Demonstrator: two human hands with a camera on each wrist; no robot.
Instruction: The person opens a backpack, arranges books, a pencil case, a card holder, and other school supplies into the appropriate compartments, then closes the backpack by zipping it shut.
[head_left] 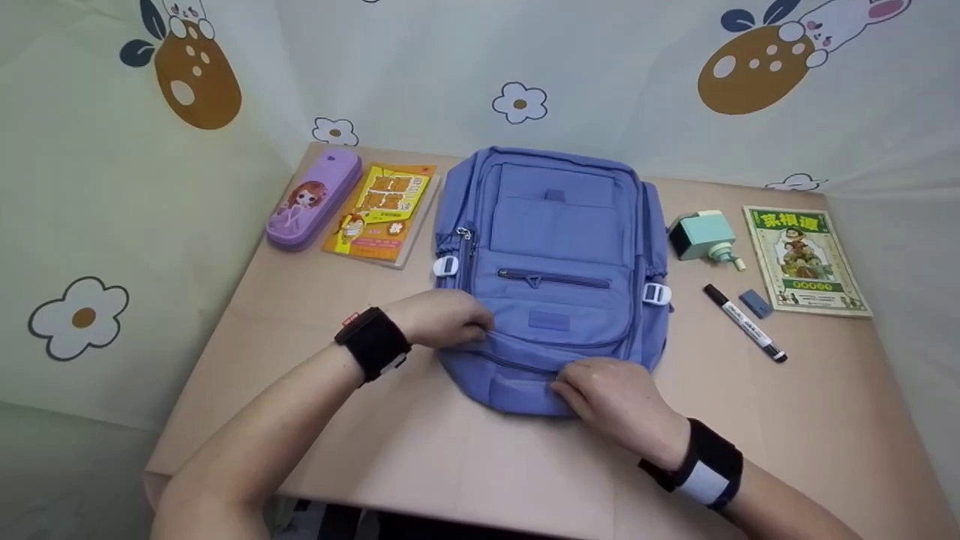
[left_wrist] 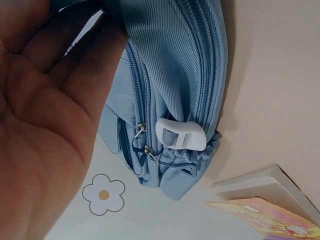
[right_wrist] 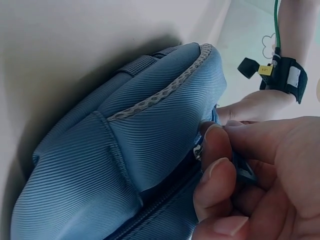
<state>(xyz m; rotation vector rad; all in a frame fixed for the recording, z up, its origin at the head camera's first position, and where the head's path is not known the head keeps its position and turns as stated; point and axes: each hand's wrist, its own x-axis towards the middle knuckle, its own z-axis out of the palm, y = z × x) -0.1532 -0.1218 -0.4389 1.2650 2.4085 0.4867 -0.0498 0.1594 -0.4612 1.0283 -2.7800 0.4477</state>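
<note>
A blue-purple backpack [head_left: 559,225] lies on the table, front side up, with its bottom end toward the person. At the left of its lower part, my left hand [head_left: 442,319] grips the fabric with curled fingers. My right hand [head_left: 611,394] is at the lower edge, beside a long zipper. In the right wrist view its thumb and forefinger pinch a zipper pull [right_wrist: 245,172], whose metal slider [right_wrist: 198,151] shows at the fingertips. Part of that zipper stands parted. White strap buckles [left_wrist: 181,135] and side zippers show in the left wrist view.
Left of the backpack lie a purple pencil case [head_left: 315,199] and an orange book [head_left: 382,214]. To the right are a mint-green pencil sharpener [head_left: 706,234], a black-and-white marker [head_left: 745,322], a blue eraser [head_left: 755,303] and a green-covered book [head_left: 806,259]. A patterned cloth [head_left: 420,67] hangs behind the table.
</note>
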